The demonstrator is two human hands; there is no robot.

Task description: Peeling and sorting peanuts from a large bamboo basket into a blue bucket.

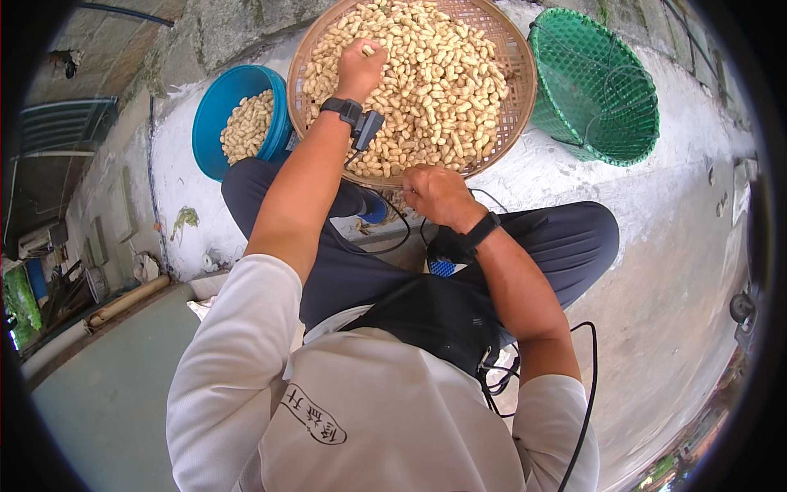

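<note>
A round woven bamboo tray (524, 92) holds a broad heap of unshelled peanuts (430, 92). Over the heap's left part is my left hand (361, 71), its fingers closed, with a peanut (369, 50) showing between thumb and forefinger. My right hand (438, 195) is curled at the tray's near rim, close to the edge of the heap. Its fingertips are turned away, so whether it holds anything is hidden. Left of the tray, a blue plastic bucket (206, 129) tilts and has peanuts (248, 126) inside.
A green woven basket (593, 86) leans on the right of the tray. My bent knees flank the tray's near side. Black cables (393, 243) hang from the wrist devices between my legs. Debris (363, 227) lies on the ground below the tray. A stone wall (233, 31) runs behind.
</note>
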